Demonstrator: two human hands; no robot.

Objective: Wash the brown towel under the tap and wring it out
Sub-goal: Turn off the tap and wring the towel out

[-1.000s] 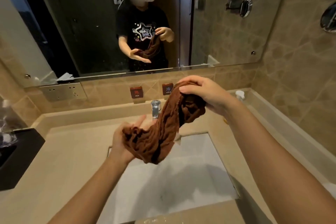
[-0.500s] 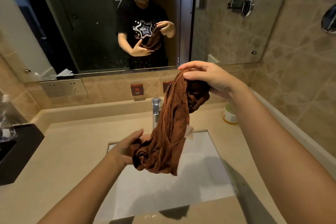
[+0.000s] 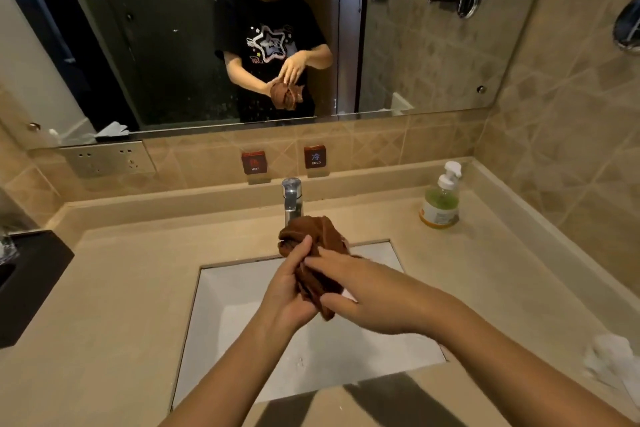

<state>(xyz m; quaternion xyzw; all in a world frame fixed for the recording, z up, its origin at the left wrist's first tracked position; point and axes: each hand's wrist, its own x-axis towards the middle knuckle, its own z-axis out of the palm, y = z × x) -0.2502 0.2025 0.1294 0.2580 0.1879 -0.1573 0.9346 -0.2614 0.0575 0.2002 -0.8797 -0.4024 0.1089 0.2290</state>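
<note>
A beige stone countertop (image 3: 121, 305) surrounds a white rectangular sunken sink (image 3: 242, 305), with tan diagonal wall tiles and a wide wall mirror (image 3: 156, 45) behind. A chrome tap (image 3: 292, 198) stands at the back rim; a green pump soap bottle (image 3: 440, 199) sits well to its right. The bunched brown terry towel (image 3: 311, 236) is above the basin, just in front of the tap. The left hand (image 3: 287, 291) grips it from below, and the right hand (image 3: 363, 295) clasps it between fingers on top and thumb beneath. The towel's lower end is hidden between the palms. A black tray (image 3: 31, 281) is cut off at left – something white and blurred (image 3: 613, 357) lies at right.
</note>
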